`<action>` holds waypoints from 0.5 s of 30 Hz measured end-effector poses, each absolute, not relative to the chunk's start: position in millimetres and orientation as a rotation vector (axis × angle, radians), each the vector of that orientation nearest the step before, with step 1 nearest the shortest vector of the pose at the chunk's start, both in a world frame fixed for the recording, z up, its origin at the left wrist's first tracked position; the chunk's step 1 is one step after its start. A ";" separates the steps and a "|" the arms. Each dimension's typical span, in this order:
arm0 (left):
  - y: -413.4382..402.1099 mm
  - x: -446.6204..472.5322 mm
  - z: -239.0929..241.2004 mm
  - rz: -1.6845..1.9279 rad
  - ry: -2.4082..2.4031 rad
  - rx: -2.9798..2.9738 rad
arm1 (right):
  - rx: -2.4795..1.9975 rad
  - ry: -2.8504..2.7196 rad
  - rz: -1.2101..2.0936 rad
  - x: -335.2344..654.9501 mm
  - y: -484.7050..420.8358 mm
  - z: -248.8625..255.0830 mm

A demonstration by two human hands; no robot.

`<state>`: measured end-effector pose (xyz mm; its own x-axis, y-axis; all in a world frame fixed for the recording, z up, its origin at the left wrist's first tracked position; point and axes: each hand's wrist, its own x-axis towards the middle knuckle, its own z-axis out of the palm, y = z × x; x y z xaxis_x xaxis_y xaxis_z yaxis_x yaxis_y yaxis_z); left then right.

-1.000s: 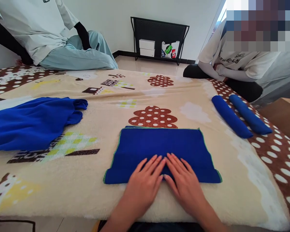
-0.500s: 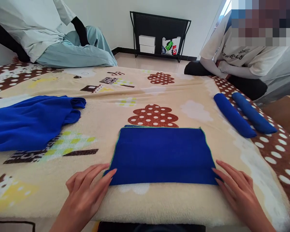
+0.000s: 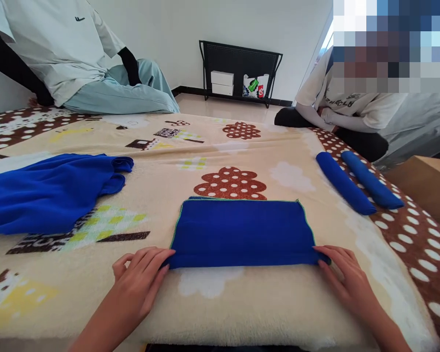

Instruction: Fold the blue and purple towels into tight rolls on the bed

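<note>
Left hand [image 3: 141, 278]: grip drawn together in a pinch, thumb below and fingers above, on the near left corner of the blue cloth [image 3: 242, 232].
Right hand [image 3: 352, 278]: grip likewise pinched, thumb and fingertips on the near right corner, a bit of dark blue fabric showing between them.
Cloth: flat between the two hands, wider than deep; near edge seemingly turned over in a narrow band, green stitching down both sides and along the far edge, where a second layer peeks out at the left.
Blanket [image 3: 260, 303]: cream and furry, under the cloth, printed with clouds, trees and spotted brown shapes; brown polka-dot border at right.
Loose cloth [image 3: 47, 193]: blue, rumpled, on the blanket, well apart at left.
Rolls [image 3: 344, 183]: two, blue, side by side at right, partly over the border.
Carton [image 3: 429, 190]: brown, beyond the border.
People: one seated far left [image 3: 55, 54], one far right [image 3: 359, 105].
Rack [image 3: 242, 58]: black, against the wall, carrying white boxes [image 3: 222, 82] and a printed white item [image 3: 255, 85].
</note>
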<state>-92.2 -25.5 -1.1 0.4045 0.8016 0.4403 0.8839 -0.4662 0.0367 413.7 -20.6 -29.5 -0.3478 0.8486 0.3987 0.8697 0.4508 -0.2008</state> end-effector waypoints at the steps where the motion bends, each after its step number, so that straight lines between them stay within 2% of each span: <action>1: -20.8 -84.3 0.6 -0.589 -1.506 -2.392 | -1.499 -2.237 -0.160 404.1 -16.1 -27.9; 4: -8.8 -37.1 2.2 -0.583 -1.492 -2.266 | -1.597 -2.181 -0.406 351.7 -5.1 -21.8; 9: 3.5 47.2 -3.8 -0.488 -1.138 -2.678 | -1.215 -2.548 -0.210 254.9 3.5 -10.9; 12: 10.2 29.6 -9.3 -0.418 -1.281 -2.711 | -1.213 -2.651 -0.153 266.8 11.5 -14.8; 15: 12.9 -28.5 -16.8 -0.380 -1.599 -2.550 | -1.438 -2.544 -0.180 329.4 21.4 -28.0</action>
<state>-28.5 12.9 -16.8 0.4144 0.8701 0.2668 0.8971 -0.4399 0.0413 329.4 21.4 -28.0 -0.5007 0.8306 0.2439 0.8566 0.5159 0.0016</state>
